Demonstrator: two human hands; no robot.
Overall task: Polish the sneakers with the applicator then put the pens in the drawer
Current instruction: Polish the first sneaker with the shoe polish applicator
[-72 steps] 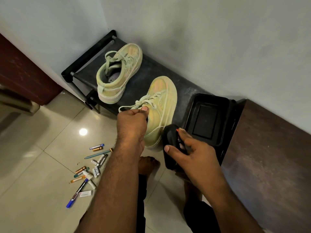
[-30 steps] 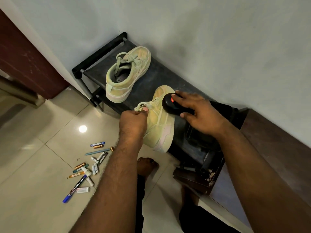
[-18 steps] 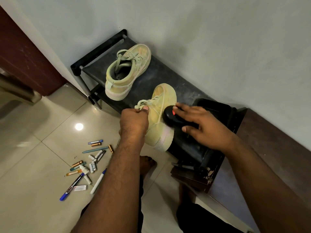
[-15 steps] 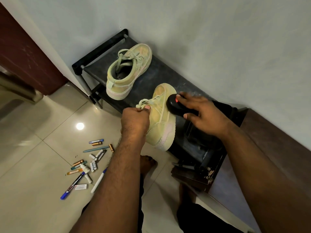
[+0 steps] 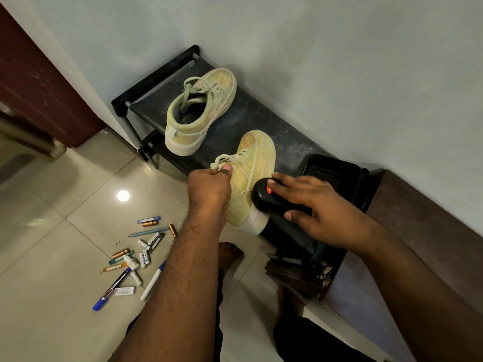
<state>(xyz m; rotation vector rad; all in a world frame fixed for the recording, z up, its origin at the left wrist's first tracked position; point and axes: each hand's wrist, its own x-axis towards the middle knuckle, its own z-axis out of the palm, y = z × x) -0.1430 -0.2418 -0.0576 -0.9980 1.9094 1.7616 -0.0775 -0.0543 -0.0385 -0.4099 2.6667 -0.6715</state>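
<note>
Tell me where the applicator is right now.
In the head view, the applicator is right of centre, held by the right hand against the side of the near sneaker, just ahead of the black tray.

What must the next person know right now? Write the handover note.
Left hand: grips the collar and laces of the near pale green-yellow sneaker on the black rack shelf.
Right hand: holds the black oval applicator with a red spot against that sneaker's side.
Far matching sneaker: on the shelf, untouched by either hand.
Pens: scattered on the tiled floor among batteries.
Left: finish polishing, then put the pens in the drawer.
</note>
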